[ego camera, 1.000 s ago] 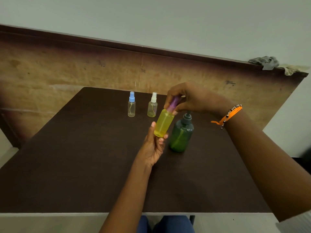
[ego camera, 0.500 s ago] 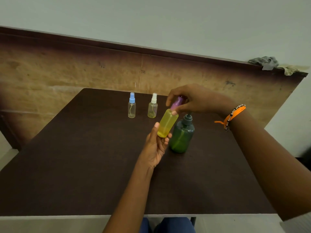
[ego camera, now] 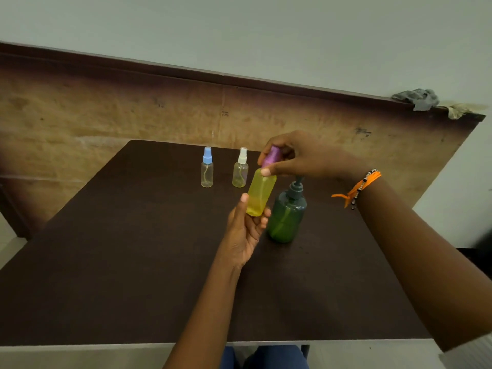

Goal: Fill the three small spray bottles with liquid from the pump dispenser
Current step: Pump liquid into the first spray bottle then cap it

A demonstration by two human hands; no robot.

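A yellow bottle (ego camera: 260, 195) is being gripped at its base by the left hand (ego camera: 244, 230), tilted above the table (ego camera: 119, 249) just left of the dispenser (ego camera: 287, 217), while its purple cap (ego camera: 271, 156) is being pinched by the right hand (ego camera: 300, 155), probably for unscrewing.

Both hands raised, left (ego camera: 243, 225) cupping, right (ego camera: 300, 155) pinching.
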